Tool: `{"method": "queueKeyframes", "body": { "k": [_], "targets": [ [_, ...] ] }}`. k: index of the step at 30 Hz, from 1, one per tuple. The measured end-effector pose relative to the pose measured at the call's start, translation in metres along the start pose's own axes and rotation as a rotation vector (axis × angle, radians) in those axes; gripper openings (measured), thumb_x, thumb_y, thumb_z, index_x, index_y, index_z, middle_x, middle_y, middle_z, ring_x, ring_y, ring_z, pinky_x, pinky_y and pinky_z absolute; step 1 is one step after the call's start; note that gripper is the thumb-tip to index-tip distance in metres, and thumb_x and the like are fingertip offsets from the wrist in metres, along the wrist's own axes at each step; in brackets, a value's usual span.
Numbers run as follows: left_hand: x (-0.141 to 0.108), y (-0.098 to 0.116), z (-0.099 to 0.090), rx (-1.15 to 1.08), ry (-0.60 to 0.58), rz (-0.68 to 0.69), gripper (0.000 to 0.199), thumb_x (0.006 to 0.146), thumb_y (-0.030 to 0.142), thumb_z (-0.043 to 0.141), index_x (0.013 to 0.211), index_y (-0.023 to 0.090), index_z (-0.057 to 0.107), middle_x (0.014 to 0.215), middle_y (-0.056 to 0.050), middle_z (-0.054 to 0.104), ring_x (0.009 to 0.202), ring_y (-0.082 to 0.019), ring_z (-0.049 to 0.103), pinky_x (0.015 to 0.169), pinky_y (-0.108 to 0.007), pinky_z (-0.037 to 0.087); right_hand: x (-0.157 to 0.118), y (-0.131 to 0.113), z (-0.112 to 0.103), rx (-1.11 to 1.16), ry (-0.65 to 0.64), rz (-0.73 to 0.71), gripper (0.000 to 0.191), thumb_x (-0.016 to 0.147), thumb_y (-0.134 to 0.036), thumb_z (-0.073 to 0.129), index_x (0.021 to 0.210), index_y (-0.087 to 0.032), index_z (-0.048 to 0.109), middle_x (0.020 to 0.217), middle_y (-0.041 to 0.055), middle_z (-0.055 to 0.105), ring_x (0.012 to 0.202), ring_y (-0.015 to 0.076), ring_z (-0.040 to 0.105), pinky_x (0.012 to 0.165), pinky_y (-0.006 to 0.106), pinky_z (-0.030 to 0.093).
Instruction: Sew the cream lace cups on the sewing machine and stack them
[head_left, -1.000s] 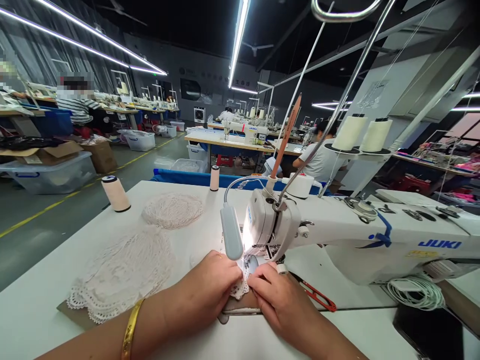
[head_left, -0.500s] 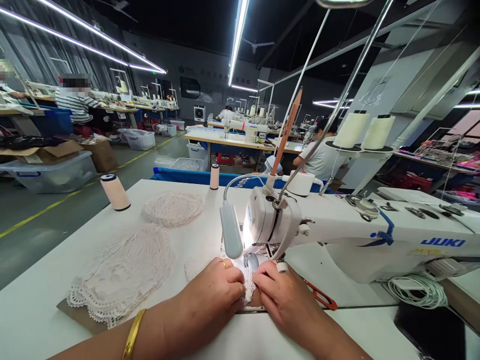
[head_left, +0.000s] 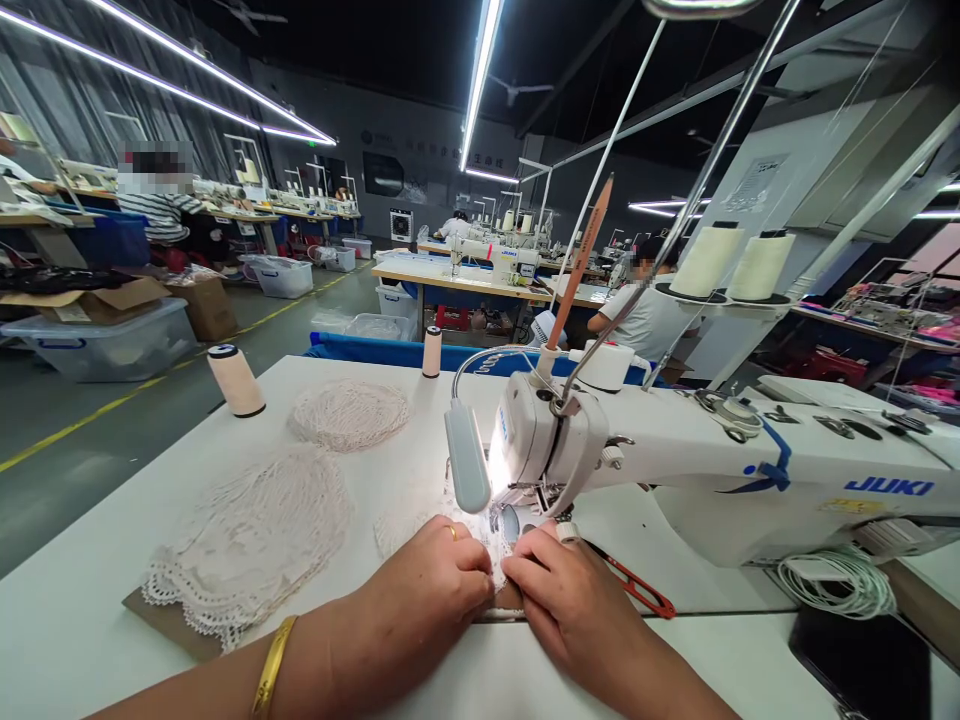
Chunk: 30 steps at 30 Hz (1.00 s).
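A white lace piece (head_left: 499, 568) lies under the needle area of a white sewing machine (head_left: 551, 430), lit by a small grey lamp (head_left: 467, 458). My left hand (head_left: 435, 595) is closed on the lace's left edge, fingers bent and pressed together. Close by on the other side, my right hand (head_left: 574, 595) pinches the lace's right edge near the presser foot. More lace (head_left: 391, 522) spreads flat behind my left hand. The fingertips and the needle itself are partly hidden.
Two lace stacks, a near one (head_left: 255, 540) on brown board and a far one (head_left: 349, 412), lie left. Thread cones (head_left: 237, 382) stand behind. Orange-handled snips (head_left: 641, 590) and a coiled white cable (head_left: 836, 580) lie right. Other people sit at machines beyond.
The lace between my hands has moved slightly away from me, toward the needle, and less of its near end shows. Both hands keep their hold. The whole view has shifted a little.
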<state>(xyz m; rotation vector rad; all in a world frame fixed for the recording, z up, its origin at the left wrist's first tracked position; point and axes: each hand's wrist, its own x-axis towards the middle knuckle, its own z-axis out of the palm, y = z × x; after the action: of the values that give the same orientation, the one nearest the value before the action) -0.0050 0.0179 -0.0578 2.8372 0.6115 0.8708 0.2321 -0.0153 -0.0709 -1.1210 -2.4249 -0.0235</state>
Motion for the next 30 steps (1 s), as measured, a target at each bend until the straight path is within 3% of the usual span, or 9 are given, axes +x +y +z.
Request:
{"method": "queueKeyframes", "body": {
  "k": [11, 15, 20, 24, 30],
  "targets": [
    [0.003, -0.017, 0.003, 0.089, -0.077, -0.033, 0.016, 0.075, 0.005, 0.071, 0.077, 0.018, 0.063, 0.088, -0.001, 0.072, 0.078, -0.019, 0.060, 0.069, -0.034, 0.041, 0.008, 0.003, 0.006, -0.061, 0.041, 0.025, 0.033, 0.096, -0.002, 0.047, 0.109, -0.022, 0.069, 0.090, 0.0046, 0.064, 0.075, 0.0220, 0.054, 0.063, 0.032, 0.034],
    [0.007, -0.020, 0.002, 0.112, -0.036, -0.023, 0.016, 0.080, 0.003, 0.067, 0.076, 0.018, 0.063, 0.087, -0.001, 0.073, 0.079, -0.018, 0.062, 0.072, -0.033, 0.043, 0.011, 0.004, 0.010, -0.115, 0.078, 0.053, 0.031, 0.098, -0.006, 0.045, 0.107, -0.021, 0.071, 0.084, 0.0048, 0.063, 0.072, 0.0225, 0.055, 0.060, 0.033, 0.035],
    [0.015, -0.022, 0.000, 0.171, 0.018, -0.042, 0.023, 0.090, 0.004, 0.060, 0.073, 0.018, 0.062, 0.085, 0.000, 0.072, 0.073, -0.017, 0.058, 0.070, -0.033, 0.042, 0.012, 0.006, 0.015, -0.136, 0.059, 0.108, 0.033, 0.106, -0.014, 0.045, 0.126, -0.019, 0.071, 0.090, 0.0052, 0.068, 0.069, 0.0212, 0.060, 0.060, 0.032, 0.042],
    [0.018, -0.024, 0.000, 0.205, 0.027, -0.090, 0.028, 0.097, 0.007, 0.058, 0.072, 0.019, 0.061, 0.085, -0.001, 0.071, 0.071, -0.018, 0.057, 0.069, -0.033, 0.041, 0.012, 0.005, 0.016, -0.152, 0.057, 0.134, 0.034, 0.106, -0.017, 0.044, 0.128, -0.019, 0.071, 0.092, 0.0054, 0.070, 0.066, 0.0208, 0.060, 0.058, 0.033, 0.044],
    [0.022, -0.024, 0.000, 0.086, 0.007, -0.210, 0.016, 0.096, 0.009, 0.059, 0.085, 0.021, 0.063, 0.092, -0.004, 0.069, 0.083, -0.022, 0.063, 0.080, -0.034, 0.049, 0.012, 0.004, 0.016, -0.156, 0.087, 0.127, 0.033, 0.108, -0.019, 0.044, 0.128, -0.020, 0.070, 0.095, 0.0061, 0.073, 0.065, 0.0200, 0.061, 0.060, 0.032, 0.049]
  ]
}}
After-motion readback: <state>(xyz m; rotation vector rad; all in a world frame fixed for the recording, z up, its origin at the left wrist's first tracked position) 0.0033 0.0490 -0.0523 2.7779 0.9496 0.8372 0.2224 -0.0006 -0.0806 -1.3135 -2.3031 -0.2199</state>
